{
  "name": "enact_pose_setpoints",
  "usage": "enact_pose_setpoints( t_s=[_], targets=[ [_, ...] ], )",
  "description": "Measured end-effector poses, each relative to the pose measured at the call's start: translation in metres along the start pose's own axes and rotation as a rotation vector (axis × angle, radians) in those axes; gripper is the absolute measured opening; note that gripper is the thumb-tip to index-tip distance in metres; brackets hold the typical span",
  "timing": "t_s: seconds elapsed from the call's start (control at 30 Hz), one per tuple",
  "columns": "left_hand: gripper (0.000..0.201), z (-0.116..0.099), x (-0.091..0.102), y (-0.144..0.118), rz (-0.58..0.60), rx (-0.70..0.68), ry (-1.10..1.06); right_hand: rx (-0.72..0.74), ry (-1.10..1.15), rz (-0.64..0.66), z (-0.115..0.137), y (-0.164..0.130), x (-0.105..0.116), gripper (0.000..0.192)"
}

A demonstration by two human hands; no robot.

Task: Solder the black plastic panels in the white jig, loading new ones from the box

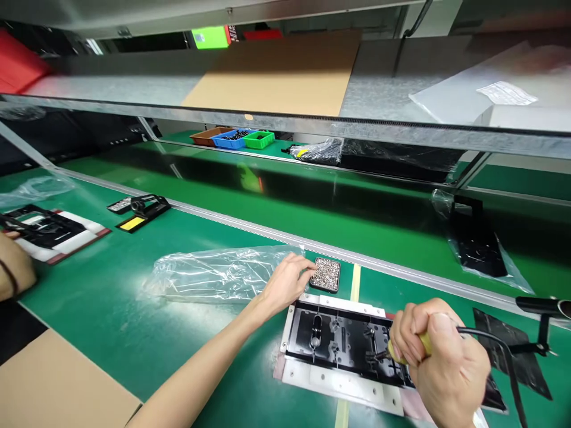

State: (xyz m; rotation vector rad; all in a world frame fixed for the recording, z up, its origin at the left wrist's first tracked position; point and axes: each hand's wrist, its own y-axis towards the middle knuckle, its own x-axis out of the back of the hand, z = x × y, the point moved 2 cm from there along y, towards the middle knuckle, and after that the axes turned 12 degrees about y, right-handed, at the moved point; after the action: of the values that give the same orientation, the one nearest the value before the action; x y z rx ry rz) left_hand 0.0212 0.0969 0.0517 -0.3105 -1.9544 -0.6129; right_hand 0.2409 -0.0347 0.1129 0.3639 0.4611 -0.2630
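My right hand (446,351) grips the yellow handle of a corded soldering iron (408,349). The iron's tip points down and left at a black plastic panel (330,342); whether it touches cannot be made out. That panel lies in a pale metal fixture (343,383) with holes along its edges. At the left rim of a small black tray (326,274) full of tiny metal pieces is my left hand (289,276), its fingers drawn together in a pinch. What the fingertips hold, if anything, is too small to tell.
A clear plastic bag (214,273) lies behind my left forearm. A tool stand (542,321) is at the right. Another person's arm (13,267) works at a second fixture (75,238), left. A metal shelf (285,122) crosses above. Behind runs a green belt (267,202).
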Motion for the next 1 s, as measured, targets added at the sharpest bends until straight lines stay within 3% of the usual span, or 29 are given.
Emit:
enact_pose_setpoints(
  t_s=[0.23, 0.43, 0.7, 1.0],
  targets=[
    [0.013, 0.008, -0.025, 0.016, 0.111, -0.028, 0.083, 0.012, 0.035, 0.011, 0.002, -0.003, 0.0, 0.037],
    [0.017, 0.009, -0.038, 0.031, 0.138, -0.114, 0.209, 0.017, 0.035, 0.018, 0.003, -0.002, 0.001, 0.036],
    [0.021, 0.003, -0.036, 0.039, 0.208, -0.266, 0.343, 0.015, 0.059, 0.01, 0.003, -0.001, -0.003, 0.036],
    [0.027, 0.004, -0.038, 0.044, 0.267, -0.322, 0.384, 0.032, 0.011, 0.002, 0.006, 0.0, -0.006, 0.039]
  ],
)
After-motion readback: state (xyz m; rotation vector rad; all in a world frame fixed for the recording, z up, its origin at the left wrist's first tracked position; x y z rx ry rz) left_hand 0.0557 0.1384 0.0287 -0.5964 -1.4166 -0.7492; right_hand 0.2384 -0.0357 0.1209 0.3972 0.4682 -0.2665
